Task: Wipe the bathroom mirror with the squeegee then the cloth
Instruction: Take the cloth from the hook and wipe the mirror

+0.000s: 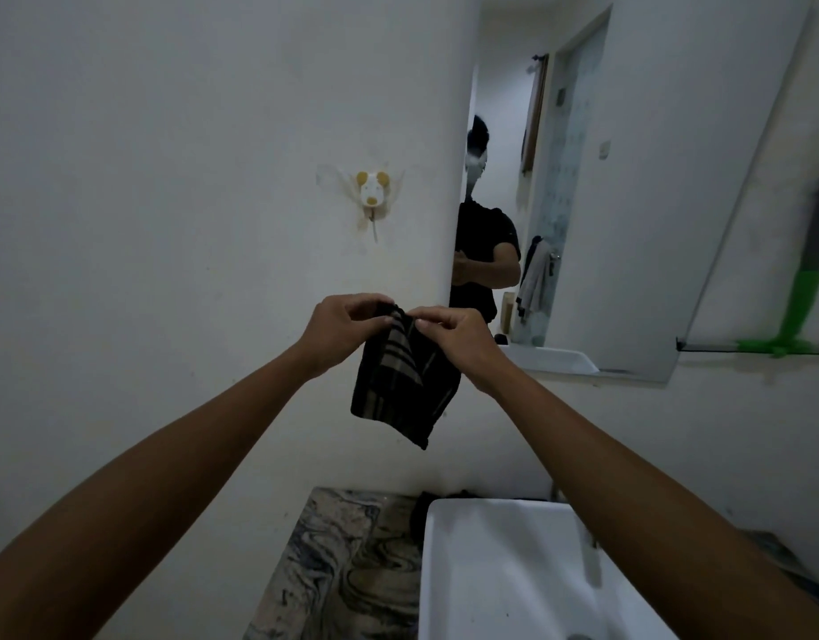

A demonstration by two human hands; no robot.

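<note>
The cloth is dark with pale stripes. It hangs in the air in the middle, in front of the white wall and above the sink. Both hands hold it by its top edge. The left hand pinches the top left part with its fingers closed on it. The right hand pinches the top right part the same way. The two hands are close, with fingertips almost touching. The rest of the cloth droops down below them, folded and a bit tilted.

The mirror is on the wall just right of the hands and farther back. It shows a person in a dark shirt. The squeegee is far right, with a green handle. It stands on a thin shelf beside the mirror, well apart from the hands.

On the wall to the left is a small white hook with yellow ears. Near the bottom, a swirly stone counter sits left of the sink.
</note>
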